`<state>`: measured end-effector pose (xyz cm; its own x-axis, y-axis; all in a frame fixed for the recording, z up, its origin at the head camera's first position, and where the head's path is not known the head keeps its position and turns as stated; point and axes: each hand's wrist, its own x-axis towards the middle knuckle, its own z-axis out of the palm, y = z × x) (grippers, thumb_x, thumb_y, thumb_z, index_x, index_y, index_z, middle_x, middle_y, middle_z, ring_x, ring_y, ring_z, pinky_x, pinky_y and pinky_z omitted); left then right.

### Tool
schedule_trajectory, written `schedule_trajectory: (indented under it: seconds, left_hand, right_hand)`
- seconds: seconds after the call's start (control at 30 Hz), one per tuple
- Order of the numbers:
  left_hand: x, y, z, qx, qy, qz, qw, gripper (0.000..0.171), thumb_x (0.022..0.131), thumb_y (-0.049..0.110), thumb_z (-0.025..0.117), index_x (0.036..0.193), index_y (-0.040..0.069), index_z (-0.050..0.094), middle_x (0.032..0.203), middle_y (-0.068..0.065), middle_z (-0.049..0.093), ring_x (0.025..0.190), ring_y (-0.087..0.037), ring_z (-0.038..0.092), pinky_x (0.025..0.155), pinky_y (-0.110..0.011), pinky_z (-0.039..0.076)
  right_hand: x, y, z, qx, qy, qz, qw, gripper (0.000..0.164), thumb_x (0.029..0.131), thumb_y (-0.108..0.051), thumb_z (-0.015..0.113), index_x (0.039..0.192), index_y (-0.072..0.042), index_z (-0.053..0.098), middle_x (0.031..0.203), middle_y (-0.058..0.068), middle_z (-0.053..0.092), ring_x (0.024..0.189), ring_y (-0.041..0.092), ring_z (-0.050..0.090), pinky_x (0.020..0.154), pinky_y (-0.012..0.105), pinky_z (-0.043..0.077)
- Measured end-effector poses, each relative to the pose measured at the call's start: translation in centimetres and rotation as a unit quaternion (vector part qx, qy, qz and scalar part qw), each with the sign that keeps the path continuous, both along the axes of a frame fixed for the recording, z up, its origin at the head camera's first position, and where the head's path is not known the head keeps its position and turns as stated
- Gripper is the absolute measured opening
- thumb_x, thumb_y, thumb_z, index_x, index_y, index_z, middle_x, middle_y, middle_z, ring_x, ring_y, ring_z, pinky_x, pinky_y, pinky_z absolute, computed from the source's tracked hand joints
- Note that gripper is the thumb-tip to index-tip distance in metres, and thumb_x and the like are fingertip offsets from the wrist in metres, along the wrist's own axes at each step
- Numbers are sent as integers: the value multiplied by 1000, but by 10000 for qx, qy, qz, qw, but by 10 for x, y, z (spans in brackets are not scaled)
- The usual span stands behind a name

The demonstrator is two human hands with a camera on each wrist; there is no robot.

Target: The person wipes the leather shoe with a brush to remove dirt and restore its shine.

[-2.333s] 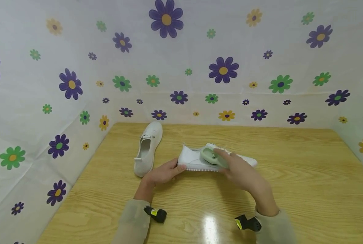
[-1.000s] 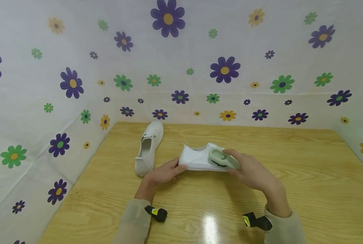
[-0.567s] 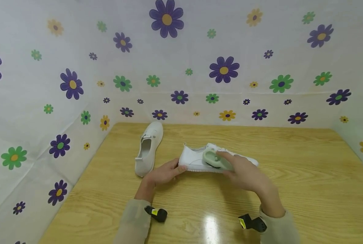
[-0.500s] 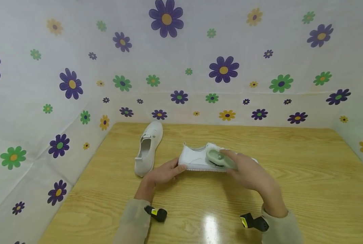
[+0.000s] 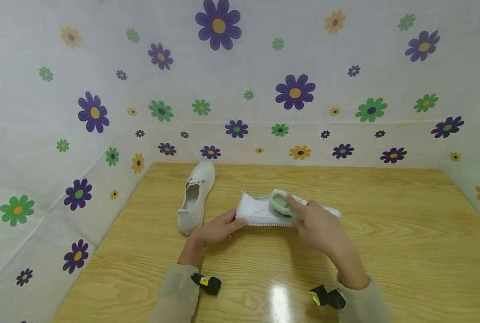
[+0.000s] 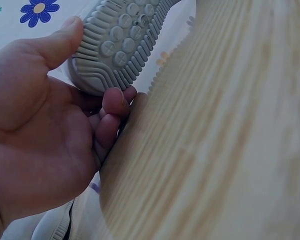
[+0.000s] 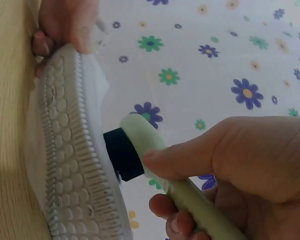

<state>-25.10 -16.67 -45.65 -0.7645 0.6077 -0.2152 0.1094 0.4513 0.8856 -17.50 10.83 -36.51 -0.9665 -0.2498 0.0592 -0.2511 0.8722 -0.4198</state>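
A white shoe [image 5: 254, 208] lies tipped on its side in the middle of the table, its ridged, studded sole [image 7: 67, 165] facing the person. My left hand [image 5: 220, 228] grips the heel, thumb at the sole's edge and fingers curled beneath, as the left wrist view shows. In my right hand [image 5: 316, 224] is a pale green brush [image 5: 279, 202], gripped by its handle with the thumb along the top. The brush's dark bristles [image 7: 123, 154] press against the shoe's side just above the sole. The right hand hides part of the shoe's front.
Another white shoe [image 5: 197, 197] stands upright on the wooden table [image 5: 385, 215], left of the held one, toe toward the back. A white flowered cloth [image 5: 256, 67] hangs behind and along the sides. Each wrist wears a small black camera.
The right hand has slid the brush back and forth along the shoe's side, most recently leftward toward the heel. The left hand and both shoes have stayed in place.
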Motion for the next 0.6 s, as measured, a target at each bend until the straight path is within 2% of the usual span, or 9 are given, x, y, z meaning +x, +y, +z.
schedule_trajectory:
  seconds: [0.13,0.33,0.6]
  left_hand:
    - [1,1,0,-2,24,75,10000,39,108,36,42,125,1,45,87,-8,47,78,-20,46,73,-34,41]
    - [1,1,-3,-15,6,-26,10000,34,107,35,43,117,2,47,84,-6,47,76,-19,46,72,-32,40]
    - [0,1,-2,-76,103,33,9999,35,107,37,42,115,3,48,84,-6,48,76,-18,46,72,-32,41]
  right_hand:
    - [-1,0,-1,-31,21,-154,9999,54,96,-10,62,149,-12,47,107,28,61,65,22,50,52,31,42]
    - [-2,-7,-6,33,-251,132,9996,56,97,-15,63,150,-13,45,110,29,59,65,21,51,53,32,42]
    - [1,-1,-1,-121,-85,-93,9998,54,96,-9,61,148,-11,47,105,28,61,62,21,49,52,30,40]
